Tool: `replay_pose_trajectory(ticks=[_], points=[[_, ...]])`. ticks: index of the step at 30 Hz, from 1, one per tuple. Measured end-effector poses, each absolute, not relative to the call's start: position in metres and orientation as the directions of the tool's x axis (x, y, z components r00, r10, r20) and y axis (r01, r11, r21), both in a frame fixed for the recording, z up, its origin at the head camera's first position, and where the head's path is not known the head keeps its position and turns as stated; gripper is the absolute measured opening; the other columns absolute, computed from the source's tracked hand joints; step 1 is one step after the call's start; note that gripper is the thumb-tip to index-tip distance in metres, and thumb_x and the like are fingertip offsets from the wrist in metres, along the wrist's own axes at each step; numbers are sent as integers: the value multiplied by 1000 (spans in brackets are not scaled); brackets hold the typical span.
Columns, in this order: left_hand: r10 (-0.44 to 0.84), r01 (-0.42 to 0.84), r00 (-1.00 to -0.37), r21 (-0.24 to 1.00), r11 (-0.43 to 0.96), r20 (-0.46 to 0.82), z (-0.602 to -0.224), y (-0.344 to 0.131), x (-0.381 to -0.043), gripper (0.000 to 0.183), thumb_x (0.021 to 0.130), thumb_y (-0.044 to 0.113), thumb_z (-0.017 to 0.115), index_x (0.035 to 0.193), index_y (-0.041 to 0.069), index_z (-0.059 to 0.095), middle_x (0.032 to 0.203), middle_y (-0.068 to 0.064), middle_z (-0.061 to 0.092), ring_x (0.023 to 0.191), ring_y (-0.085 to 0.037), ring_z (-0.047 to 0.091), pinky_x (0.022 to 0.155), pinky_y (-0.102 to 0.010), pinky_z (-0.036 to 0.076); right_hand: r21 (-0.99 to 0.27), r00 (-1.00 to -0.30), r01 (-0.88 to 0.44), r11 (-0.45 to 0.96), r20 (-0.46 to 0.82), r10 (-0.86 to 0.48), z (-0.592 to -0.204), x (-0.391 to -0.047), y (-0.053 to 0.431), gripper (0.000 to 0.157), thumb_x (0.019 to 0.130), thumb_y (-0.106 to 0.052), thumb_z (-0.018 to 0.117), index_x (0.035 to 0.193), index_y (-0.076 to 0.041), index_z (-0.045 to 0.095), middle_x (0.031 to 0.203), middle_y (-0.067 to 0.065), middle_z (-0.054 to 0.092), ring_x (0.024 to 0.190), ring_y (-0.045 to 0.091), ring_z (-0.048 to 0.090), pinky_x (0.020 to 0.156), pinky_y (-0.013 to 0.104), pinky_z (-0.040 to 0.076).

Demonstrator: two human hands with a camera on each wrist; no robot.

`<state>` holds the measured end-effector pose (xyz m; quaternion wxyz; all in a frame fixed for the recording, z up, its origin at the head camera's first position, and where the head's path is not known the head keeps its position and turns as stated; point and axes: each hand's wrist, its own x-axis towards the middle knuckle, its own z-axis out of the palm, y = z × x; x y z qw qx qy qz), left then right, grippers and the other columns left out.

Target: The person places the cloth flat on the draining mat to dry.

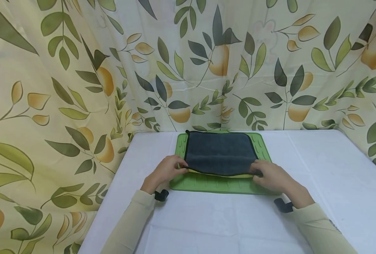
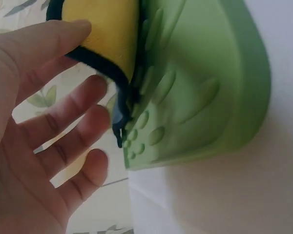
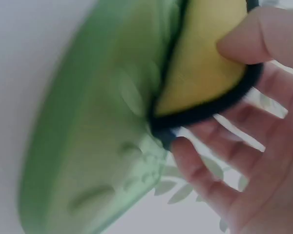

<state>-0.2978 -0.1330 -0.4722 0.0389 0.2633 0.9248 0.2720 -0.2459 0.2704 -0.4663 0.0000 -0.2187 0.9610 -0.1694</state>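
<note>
A cloth (image 1: 221, 151), dark grey on top and yellow underneath with black edging, lies over a green ridged board (image 1: 216, 185). My left hand (image 1: 168, 169) pinches its near left corner. In the left wrist view the thumb (image 2: 44, 44) presses the yellow side, and the other fingers are spread loosely. My right hand (image 1: 271, 176) pinches the near right corner; in the right wrist view its thumb (image 3: 244, 44) also lies on the yellow side. The near edge is lifted a little, so a yellow strip shows along it. The cloth hides the board's middle.
The board rests on a table with a white cover (image 1: 207, 222), near its far edge. A curtain (image 1: 188, 70) printed with leaves and fruit hangs behind the table and along its left side. Black wrist straps (image 1: 161, 195) sit below both hands.
</note>
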Motion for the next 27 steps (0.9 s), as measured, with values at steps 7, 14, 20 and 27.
replay_pose_trajectory(ticks=[7,14,20,27], points=[[536,477,-841,559,679,66,-466,-138,-295,12,95,19,74,106,17,79,99,3,71,85,-15,59,75,-28,48,-382,-902,-417,825,64,-427,-458,-248,282,14,86,-4,68,93,-15,73,92,-3,69,89,17,62,78,42,52],[544,480,-837,567,670,66,-464,-138,-295,13,96,18,72,108,16,77,104,1,71,91,-23,62,77,-29,48,-408,-897,-421,810,57,-438,-454,-246,284,13,87,-4,69,94,-14,73,94,-2,68,91,18,61,79,42,52],[545,462,-838,562,687,23,-466,-138,-295,9,94,18,75,102,19,79,102,2,70,92,-26,62,78,-32,48,-453,-887,-400,797,-26,-460,-456,-248,288,12,85,-4,72,93,-13,74,94,-3,70,89,15,61,78,39,52],[551,442,-834,569,693,-23,-471,-139,-294,7,92,17,76,98,22,79,102,3,67,87,-18,58,76,-31,48,-508,-868,-375,775,-102,-487,-457,-247,295,14,83,-3,71,94,-11,75,99,2,70,93,20,64,80,42,54]])
